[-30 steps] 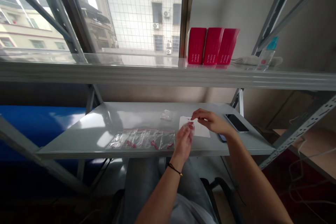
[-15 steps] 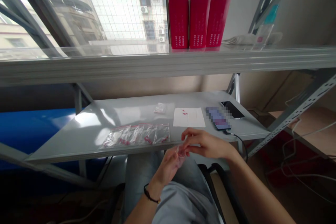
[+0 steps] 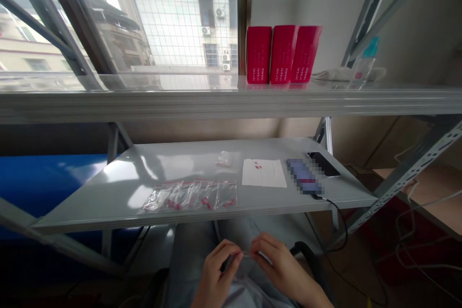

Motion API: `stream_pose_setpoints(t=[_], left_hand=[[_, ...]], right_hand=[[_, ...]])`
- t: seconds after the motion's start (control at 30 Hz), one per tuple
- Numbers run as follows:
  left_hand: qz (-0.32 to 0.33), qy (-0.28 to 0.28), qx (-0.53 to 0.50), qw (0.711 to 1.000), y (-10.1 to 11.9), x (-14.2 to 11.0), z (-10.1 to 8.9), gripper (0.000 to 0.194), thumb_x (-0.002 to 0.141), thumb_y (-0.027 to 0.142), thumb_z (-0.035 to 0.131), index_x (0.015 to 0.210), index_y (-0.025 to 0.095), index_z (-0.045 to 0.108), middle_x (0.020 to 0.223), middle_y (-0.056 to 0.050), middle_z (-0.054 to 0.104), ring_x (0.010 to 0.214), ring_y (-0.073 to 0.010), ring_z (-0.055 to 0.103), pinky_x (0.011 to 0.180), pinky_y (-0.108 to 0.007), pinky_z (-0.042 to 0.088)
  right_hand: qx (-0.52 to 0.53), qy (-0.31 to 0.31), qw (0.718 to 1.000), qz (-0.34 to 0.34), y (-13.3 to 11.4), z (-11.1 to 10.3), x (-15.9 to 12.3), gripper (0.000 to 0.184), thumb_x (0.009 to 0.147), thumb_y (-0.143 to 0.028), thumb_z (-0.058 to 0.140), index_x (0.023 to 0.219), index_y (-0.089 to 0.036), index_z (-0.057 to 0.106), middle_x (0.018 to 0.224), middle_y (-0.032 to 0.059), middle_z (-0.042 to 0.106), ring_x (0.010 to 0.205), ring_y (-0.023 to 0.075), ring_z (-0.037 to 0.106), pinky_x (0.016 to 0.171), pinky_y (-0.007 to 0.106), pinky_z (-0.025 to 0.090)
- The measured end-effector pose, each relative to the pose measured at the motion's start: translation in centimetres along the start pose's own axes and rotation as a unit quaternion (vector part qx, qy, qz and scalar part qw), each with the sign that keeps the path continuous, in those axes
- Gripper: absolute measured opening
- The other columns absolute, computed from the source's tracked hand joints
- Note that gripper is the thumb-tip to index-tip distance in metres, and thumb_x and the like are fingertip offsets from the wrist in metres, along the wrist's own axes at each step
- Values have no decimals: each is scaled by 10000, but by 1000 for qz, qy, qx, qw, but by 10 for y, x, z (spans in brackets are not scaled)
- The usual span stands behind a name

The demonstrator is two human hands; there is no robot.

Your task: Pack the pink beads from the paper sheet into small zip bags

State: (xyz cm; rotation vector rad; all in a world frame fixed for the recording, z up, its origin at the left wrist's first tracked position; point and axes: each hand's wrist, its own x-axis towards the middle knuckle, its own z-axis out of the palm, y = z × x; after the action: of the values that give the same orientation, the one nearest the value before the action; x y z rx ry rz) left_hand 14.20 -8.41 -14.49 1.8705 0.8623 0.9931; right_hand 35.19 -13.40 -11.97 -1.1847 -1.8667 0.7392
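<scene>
Over my lap, below the front edge of the shelf board, my left hand [image 3: 219, 269] and my right hand [image 3: 276, 262] face each other. Both pinch a thin, clear plastic bag [image 3: 246, 253] stretched between thumbs and forefingers; only a narrow strip of it shows. On the board above lies an overlapping row of clear zip bags [image 3: 191, 195] with small red pieces inside. Behind them is a small pile of clear bags [image 3: 224, 159]. A white sheet of paper [image 3: 265, 178] carries a few loose red pieces [image 3: 258, 167].
Two phones lie right of the paper: a plugged-in phone [image 3: 305, 178] and a black phone [image 3: 327, 166]. Its cable [image 3: 342, 221] hangs over the edge. The upper shelf [image 3: 180, 106] holds red boxes [image 3: 283, 55] and a spray bottle [image 3: 365, 65]. A metal upright [image 3: 404, 173] stands right.
Both hands have moved down toward my lap, away from the board edge. My right hand has gone from touching the bag in my left to pinching it opposite. The view has tilted upward.
</scene>
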Motion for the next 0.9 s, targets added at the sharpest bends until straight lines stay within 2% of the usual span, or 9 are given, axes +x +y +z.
stream_pose_setpoints(t=[0.1, 0.17, 0.3, 0.47, 0.67, 0.8, 0.9], left_hand=[[21, 11, -1, 1000, 0, 1, -5, 265, 1007, 384, 592, 853, 210, 720, 804, -35, 692, 728, -162, 656, 684, -214, 503], [19, 6, 1, 1000, -1, 0, -9, 264, 1000, 387, 605, 845, 210, 725, 791, -31, 704, 715, -158, 661, 669, -208, 496], [0, 5, 24, 1000, -5, -3, -11, 275, 984, 404, 620, 820, 210, 726, 760, -26, 718, 710, -165, 674, 667, -216, 490], [-35, 17, 66, 997, -3, -8, -7, 299, 997, 407, 576, 814, 218, 716, 739, -13, 714, 689, -164, 663, 649, -223, 463], [-46, 36, 96, 994, -3, -12, -4, 366, 1008, 439, 529, 770, 208, 684, 685, -12, 675, 646, -161, 618, 605, -238, 411], [-49, 21, 83, 995, -1, -13, 1, 365, 1007, 444, 523, 786, 200, 679, 699, -18, 663, 650, -155, 605, 603, -240, 394], [-39, -1, 71, 997, 4, -14, 6, 360, 1005, 428, 515, 772, 194, 659, 691, -21, 634, 640, -152, 590, 592, -240, 390]], right_hand=[[35, 44, 998, 31, 2, 8, 4, 80, 1008, -213, 556, 1020, -220, 635, 937, 22, 668, 854, 178, 614, 780, 260, 462], [58, 45, 996, 48, 4, 11, 6, 88, 998, -259, 595, 1027, -215, 665, 915, 18, 676, 830, 177, 615, 764, 260, 458], [75, 8, 995, 65, 16, 18, 7, 235, 1006, -350, 599, 857, -197, 696, 830, 15, 660, 794, 179, 613, 720, 261, 427], [65, 32, 993, 92, 36, 27, 1, 350, 1007, -439, 579, 777, -182, 641, 751, 10, 610, 721, 171, 559, 660, 267, 374], [67, 8, 994, 82, 42, 29, -1, 416, 1028, -508, 510, 770, -189, 576, 737, 7, 578, 696, 166, 521, 632, 267, 353], [99, -26, 993, 52, 35, 27, 3, 356, 1008, -525, 560, 921, -192, 650, 860, 30, 622, 792, 186, 568, 700, 275, 408], [91, -26, 995, 39, 29, 30, 3, 393, 1031, -507, 526, 830, -187, 637, 821, 31, 621, 773, 180, 576, 687, 271, 406]])
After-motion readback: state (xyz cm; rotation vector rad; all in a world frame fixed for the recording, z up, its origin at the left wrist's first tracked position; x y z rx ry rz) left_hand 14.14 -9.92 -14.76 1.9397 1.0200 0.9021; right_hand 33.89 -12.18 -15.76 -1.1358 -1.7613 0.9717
